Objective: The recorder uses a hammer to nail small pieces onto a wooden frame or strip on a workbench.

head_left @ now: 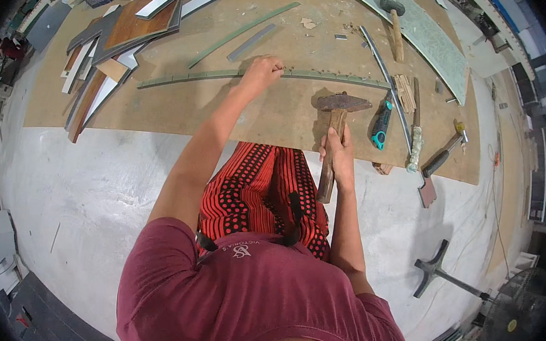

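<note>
A long narrow green strip (333,78) lies across the table, with small bits standing along its top edge. My left hand (265,71) rests at the strip's middle, its fingers pinched together; anything between them is too small to make out. In my right hand (339,151) is a hammer (340,104), gripped by its wooden handle. Its metal head points away from me, just on the near side of the strip, and the handle's end hangs past the table's front edge. Beyond the strip lie a thin green strip (239,36) and a short grey strip (252,42).
Panel offcuts (143,26) are piled at the left. On the right lie a teal utility knife (381,125), a long metal bar (385,73), a mallet (396,35) and another hammer (441,159). A green panel (421,40) covers the far right. A fan (513,315) stands on the floor.
</note>
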The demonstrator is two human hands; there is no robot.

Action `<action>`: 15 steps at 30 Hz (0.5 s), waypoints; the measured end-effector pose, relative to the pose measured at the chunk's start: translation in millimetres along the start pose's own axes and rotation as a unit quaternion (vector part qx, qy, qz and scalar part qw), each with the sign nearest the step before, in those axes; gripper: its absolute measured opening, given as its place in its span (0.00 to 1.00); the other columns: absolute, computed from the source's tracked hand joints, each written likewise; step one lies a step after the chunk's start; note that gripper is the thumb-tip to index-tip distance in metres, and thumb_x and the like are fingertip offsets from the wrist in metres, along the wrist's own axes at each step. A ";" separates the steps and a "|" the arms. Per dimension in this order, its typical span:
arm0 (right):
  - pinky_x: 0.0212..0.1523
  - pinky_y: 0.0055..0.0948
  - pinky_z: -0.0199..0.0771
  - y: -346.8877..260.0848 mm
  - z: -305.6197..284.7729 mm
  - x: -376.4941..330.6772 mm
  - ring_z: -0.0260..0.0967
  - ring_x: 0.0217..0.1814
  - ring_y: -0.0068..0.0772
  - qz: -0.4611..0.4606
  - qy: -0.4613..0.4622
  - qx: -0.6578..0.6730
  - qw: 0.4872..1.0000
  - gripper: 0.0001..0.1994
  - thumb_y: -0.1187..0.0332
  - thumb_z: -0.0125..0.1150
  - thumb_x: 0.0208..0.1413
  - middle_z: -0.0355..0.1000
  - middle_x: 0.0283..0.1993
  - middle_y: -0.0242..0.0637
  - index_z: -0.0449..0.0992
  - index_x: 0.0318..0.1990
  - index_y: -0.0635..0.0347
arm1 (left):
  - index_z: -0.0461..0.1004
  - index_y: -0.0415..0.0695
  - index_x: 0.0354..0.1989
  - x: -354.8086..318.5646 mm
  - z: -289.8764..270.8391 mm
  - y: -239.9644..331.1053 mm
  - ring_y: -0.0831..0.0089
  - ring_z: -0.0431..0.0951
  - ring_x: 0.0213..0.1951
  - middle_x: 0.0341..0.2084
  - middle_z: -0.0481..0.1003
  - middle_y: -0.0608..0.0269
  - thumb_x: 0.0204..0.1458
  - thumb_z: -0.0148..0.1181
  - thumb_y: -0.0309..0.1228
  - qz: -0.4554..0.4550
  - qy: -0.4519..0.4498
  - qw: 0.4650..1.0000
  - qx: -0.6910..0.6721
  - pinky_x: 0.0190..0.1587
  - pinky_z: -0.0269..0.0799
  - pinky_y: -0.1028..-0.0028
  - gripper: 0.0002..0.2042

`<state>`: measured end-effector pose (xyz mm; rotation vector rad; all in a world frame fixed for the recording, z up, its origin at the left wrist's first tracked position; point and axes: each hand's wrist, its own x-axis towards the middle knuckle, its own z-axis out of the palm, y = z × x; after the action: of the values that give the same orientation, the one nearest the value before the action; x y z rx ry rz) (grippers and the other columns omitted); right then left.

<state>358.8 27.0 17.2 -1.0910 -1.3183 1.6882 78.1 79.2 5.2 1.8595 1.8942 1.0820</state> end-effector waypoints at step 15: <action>0.21 0.28 0.68 -72.9 78.1 43.6 0.65 0.18 0.24 -0.092 -0.024 -0.268 0.959 0.32 0.62 0.58 0.56 0.67 0.23 0.36 0.55 0.67 0.57 | 0.77 0.34 0.33 -21.9 27.8 -0.2 0.51 0.71 0.38 0.33 0.72 0.49 0.42 0.64 0.21 0.044 0.220 0.974 0.040 0.43 0.67 0.59 0.08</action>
<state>272.9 53.8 89.4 -1.1802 -1.9135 1.2540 99.3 67.2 -20.5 1.8779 2.1263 1.5792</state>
